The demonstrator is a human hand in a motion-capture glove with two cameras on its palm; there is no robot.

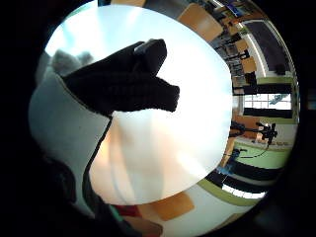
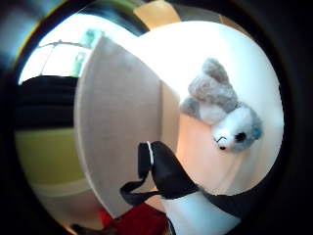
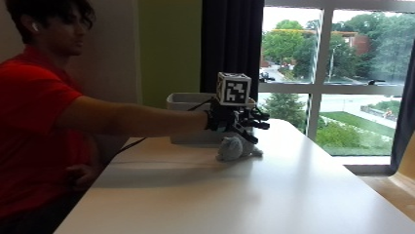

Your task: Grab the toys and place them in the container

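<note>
Our grip, the gloved right hand (image 3: pixel 235 118), hovers over the tabletop (image 3: pixel 259 195) with fingers (image 3: pixel 258 121) spread and nothing in them. The grey-and-white plush toy (image 3: pixel 235 147) lies on the tabletop just below and slightly ahead of our palm, not touched as far as we can tell. In the thumb-side palm view the plush toy (image 2: pixel 222 111) lies stretched out, its head pointing away from the container (image 2: pixel 120 122) and its body toward the container wall, so its long axis runs roughly across our reach. The container (image 3: pixel 195 117) stands just behind the toy, on the person's side. We judge the coming move is a short drop straight down onto the toy's middle.
</note>
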